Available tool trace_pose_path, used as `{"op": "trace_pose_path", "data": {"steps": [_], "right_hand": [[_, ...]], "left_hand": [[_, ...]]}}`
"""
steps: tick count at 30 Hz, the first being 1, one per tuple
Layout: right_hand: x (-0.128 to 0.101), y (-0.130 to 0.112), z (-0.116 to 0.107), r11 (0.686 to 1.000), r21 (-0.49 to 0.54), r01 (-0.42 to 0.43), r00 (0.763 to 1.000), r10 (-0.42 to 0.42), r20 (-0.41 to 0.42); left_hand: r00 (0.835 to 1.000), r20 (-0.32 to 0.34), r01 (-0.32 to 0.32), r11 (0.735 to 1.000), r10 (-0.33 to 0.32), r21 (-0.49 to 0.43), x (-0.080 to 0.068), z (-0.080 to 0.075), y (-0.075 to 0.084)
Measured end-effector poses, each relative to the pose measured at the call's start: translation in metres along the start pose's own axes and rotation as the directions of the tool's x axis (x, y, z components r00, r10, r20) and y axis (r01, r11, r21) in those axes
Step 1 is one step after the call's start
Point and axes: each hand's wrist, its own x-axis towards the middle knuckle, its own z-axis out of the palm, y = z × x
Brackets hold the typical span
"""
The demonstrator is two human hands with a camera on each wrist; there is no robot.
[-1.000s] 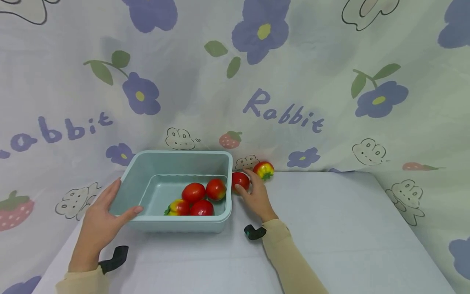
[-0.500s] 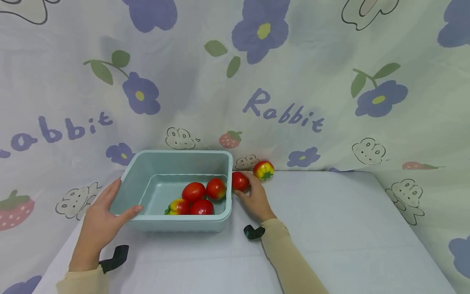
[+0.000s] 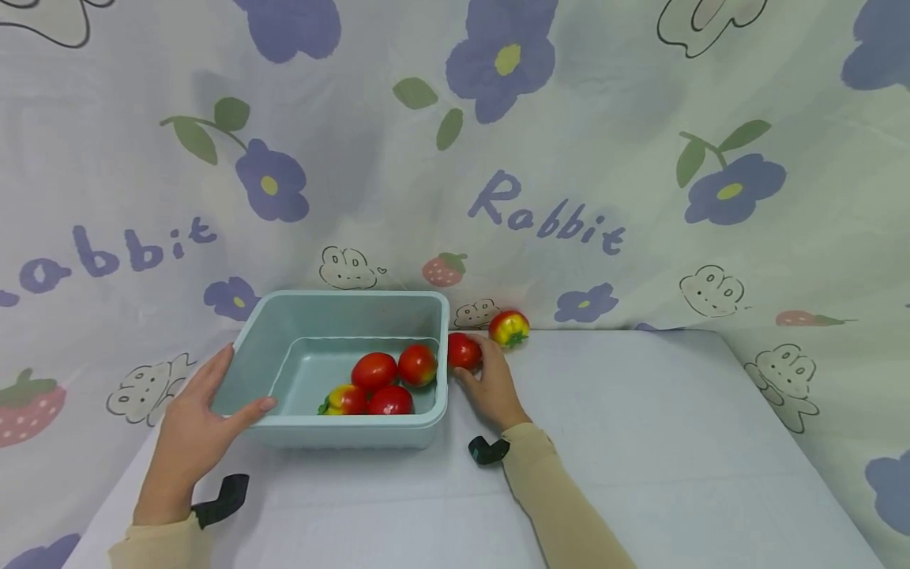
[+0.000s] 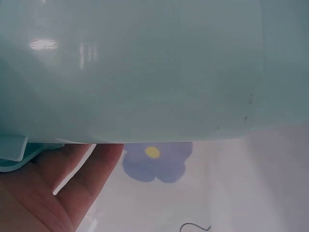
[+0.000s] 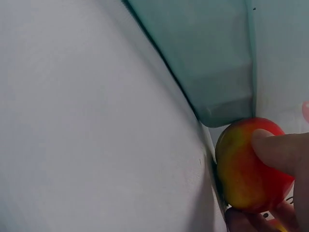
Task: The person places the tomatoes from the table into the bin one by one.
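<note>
Printed cloth point(image 3: 611, 118) walls this tabletop nook point(image 3: 654, 442).

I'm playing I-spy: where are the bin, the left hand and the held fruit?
Bin point(image 3: 341, 421), head view: front rim.
Left hand point(image 3: 192, 435), head view: back of the hand.
Held fruit point(image 5: 245, 171), right wrist view: side facing the camera.

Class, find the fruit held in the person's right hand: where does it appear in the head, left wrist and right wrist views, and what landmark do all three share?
Head: the red fruit is just below the picture's centre, beside the right wall of the light-blue bin, in the right hand.
Left wrist: not in it.
Right wrist: lower right, its red and yellow skin showing.
Shared landmark: the light-blue bin.
</note>
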Motion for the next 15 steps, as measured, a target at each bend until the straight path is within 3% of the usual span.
{"op": "trace_pose_path", "data": {"steps": [15], "right_hand": [[-0.0016, -0.0077, -0.0022, 0.999, 0.036, 0.020, 0.996, -0.017, -0.082]], "left_hand": [[1.000, -0.002, -0.001, 1.000, 0.001, -0.015, -0.0004, -0.0004, -0.0002]]}}
